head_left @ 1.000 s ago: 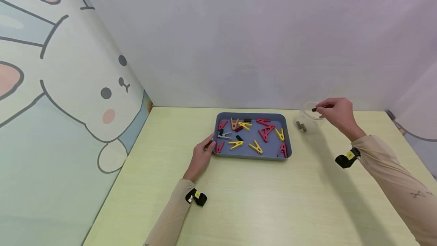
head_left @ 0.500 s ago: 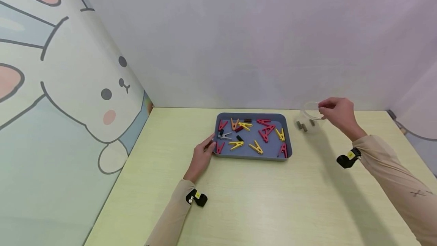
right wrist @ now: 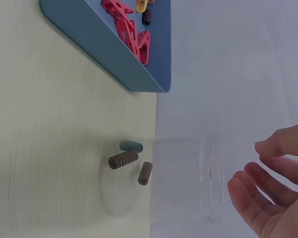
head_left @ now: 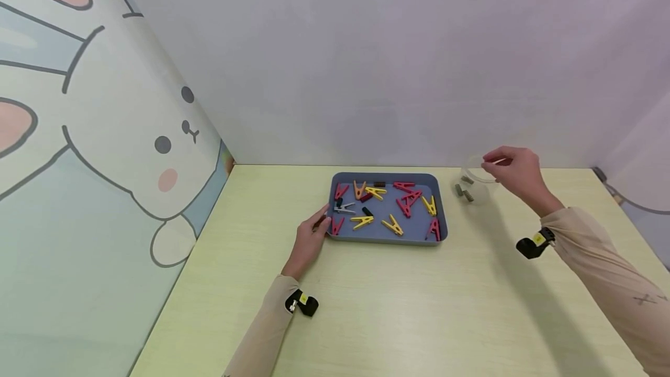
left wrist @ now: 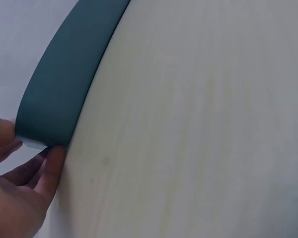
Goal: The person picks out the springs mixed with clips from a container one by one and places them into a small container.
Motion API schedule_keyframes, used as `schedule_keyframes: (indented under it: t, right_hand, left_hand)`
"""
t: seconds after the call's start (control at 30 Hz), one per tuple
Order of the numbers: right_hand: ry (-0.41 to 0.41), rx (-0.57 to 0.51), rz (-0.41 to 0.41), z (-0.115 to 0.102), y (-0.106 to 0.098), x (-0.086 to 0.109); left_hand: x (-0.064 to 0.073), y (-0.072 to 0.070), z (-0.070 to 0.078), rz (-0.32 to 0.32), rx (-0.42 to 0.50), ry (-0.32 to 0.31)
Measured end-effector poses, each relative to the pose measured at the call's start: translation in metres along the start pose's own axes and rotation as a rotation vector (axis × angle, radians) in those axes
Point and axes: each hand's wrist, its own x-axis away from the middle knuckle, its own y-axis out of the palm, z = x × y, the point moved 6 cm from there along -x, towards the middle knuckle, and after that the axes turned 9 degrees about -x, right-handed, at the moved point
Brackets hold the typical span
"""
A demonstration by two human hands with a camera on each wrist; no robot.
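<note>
My left hand (head_left: 309, 243) holds the near left corner of a blue-grey rectangular tray (head_left: 387, 242), and the left wrist view shows its fingers (left wrist: 52, 166) against that corner. Several small red, yellow, orange and grey clips, such as a yellow clip (head_left: 392, 226), lie in the tray among some dark ribbed cylinders. Over the mouth of a clear plastic cup (right wrist: 184, 183) is my right hand (head_left: 515, 173), its thumb and fingers apart around nothing. Through the cup's wall I see two brown ribbed cylinders (right wrist: 123, 159) and a teal ribbed cylinder (right wrist: 131, 146).
A pale wooden table (head_left: 387, 307) carries the tray and the cup. Behind it rises a plain light wall (head_left: 335, 74). A wall with a cartoon rabbit (head_left: 131, 132) runs along the left side.
One second ago my right hand pinched a dark piece above the cup; it let go and the piece dropped in, shifting among the others. My left hand and the tray have stayed put.
</note>
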Motion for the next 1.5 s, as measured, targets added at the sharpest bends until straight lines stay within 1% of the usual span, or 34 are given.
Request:
schedule_keyframes:
  t: [0.27, 0.53, 0.9, 1.03, 1.2, 1.5]
  right_hand:
    - [-0.008, 0.01, -0.026, -0.007, 0.005, 0.005]
    - [-0.035, 0.024, -0.015, -0.013, 0.008, 0.009]
    - [-0.057, 0.038, -0.006, -0.025, 0.013, 0.016]
    - [-0.051, 0.044, -0.014, -0.027, 0.016, 0.018]
    - [-0.049, 0.045, -0.027, -0.03, 0.02, 0.021]
    - [-0.087, 0.051, -0.057, -0.036, 0.029, 0.022]
  left_hand:
    - [-0.001, -0.001, 0.0, 0.005, -0.011, 0.0]
    - [-0.004, 0.0, -0.002, 0.005, -0.029, -0.003]
    - [-0.003, 0.0, 0.0, -0.001, -0.029, -0.012]
    - [-0.002, 0.0, 0.0, -0.007, -0.029, -0.01]
    - [-0.001, 0.001, -0.001, -0.011, -0.035, -0.024]
    - [0.0, 0.0, 0.0, -0.003, -0.041, -0.025]
